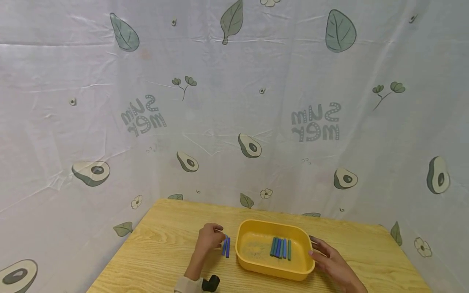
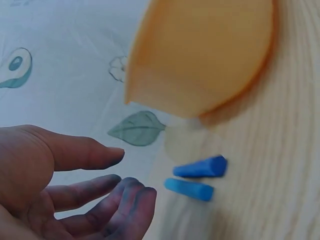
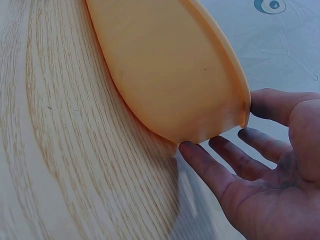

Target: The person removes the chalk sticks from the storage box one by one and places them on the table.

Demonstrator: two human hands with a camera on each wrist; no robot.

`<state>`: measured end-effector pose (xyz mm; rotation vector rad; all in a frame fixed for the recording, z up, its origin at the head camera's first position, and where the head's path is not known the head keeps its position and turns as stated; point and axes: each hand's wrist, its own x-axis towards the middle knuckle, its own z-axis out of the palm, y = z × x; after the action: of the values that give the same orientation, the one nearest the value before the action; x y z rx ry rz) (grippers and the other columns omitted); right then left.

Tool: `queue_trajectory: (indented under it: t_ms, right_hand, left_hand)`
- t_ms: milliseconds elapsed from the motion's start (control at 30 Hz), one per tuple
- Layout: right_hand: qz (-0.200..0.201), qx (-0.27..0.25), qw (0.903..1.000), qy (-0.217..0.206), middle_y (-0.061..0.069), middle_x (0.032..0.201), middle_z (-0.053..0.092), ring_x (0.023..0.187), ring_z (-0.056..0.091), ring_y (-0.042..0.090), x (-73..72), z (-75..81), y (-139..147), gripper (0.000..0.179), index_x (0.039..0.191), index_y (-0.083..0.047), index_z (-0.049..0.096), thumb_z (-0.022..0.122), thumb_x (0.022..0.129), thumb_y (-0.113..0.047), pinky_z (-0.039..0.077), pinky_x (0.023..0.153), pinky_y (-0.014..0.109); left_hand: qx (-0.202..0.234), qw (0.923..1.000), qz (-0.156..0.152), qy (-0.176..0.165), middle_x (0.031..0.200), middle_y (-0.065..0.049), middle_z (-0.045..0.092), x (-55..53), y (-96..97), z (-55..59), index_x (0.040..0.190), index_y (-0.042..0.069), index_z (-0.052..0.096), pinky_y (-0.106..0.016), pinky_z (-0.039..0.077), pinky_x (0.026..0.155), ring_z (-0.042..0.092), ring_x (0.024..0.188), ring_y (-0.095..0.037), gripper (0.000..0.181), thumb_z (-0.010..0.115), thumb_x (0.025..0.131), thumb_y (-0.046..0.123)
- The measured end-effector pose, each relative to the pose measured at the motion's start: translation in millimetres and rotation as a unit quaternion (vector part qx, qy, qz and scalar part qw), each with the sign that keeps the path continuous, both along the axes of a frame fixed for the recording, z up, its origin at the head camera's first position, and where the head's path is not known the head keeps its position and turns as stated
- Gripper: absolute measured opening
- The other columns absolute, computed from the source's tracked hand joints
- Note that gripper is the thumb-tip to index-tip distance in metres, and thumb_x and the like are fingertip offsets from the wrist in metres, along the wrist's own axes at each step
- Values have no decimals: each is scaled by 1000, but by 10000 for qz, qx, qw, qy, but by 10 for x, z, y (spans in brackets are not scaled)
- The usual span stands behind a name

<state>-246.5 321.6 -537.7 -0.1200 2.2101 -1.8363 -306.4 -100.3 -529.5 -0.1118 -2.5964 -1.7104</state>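
In the head view my left hand (image 1: 211, 237) hovers beside two chalk sticks on the table, one a lighter blue (image 1: 224, 246) and one a darker blue (image 1: 228, 247). The left wrist view shows its thumb and fingers (image 2: 137, 205) apart, with nothing between them and dark smudges on the tips. A yellow plastic tray (image 1: 272, 273) stands to the right of these sticks. Several green and blue chalk sticks (image 1: 280, 248) lie side by side inside it. My right hand (image 1: 331, 262) holds the tray's right end, thumb at the rim and fingers against the outer wall.
Bluish dust (image 1: 256, 249) marks the tray's floor at the left. The wooden table (image 1: 165, 232) extends around the tray, and a pale printed curtain (image 1: 220, 118) hangs behind it. A black wrist device (image 1: 211, 283) sits at my left sleeve.
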Motion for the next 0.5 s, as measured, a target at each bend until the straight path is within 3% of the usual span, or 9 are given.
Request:
queue_trajectory:
  t_ms: [267,500]
  right_hand:
    - [2,26,10000,24,44,168,20,140,59,44,-2,20,-9,79,168,10,11,55,114,-27,60,105,48]
    - [-12,33,10000,3,44,167,20,140,60,43,6,6,-4,79,168,10,11,54,114,-28,60,105,48]
  left_hand:
    - [342,9994,-47,-27,103,-19,77,53,80,151,128,-12,70,-44,68,75,78,92,-40,39,77,93,5]
    - [601,9980,-176,15,104,-19,77,95,194,266,125,-10,72,-46,68,75,78,93,-41,36,78,93,6]
